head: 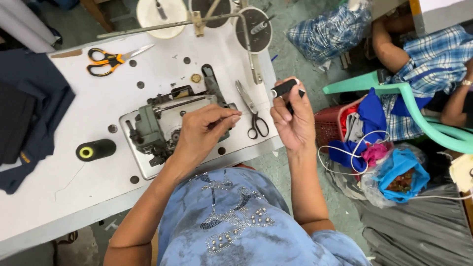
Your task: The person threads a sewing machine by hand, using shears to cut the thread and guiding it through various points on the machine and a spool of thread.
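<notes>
Pinching a thin thread [246, 112] over the sewing machine [162, 125], the left hand [202, 133] nears the surface's [59, 187] right edge, while the right hand [293, 120] fingers clasp a small black tool [285, 88] beyond it.

Sewing workshop: sewing machine [167, 125], scissors [112, 60], fabric heaps [367, 130].

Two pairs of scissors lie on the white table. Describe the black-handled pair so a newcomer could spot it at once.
Start at the grey sewing machine set into the white table. Just to its right, between the two hands, lie the black scissors, blades pointing away from the person. The other scissors, far left, have orange handles.
</notes>
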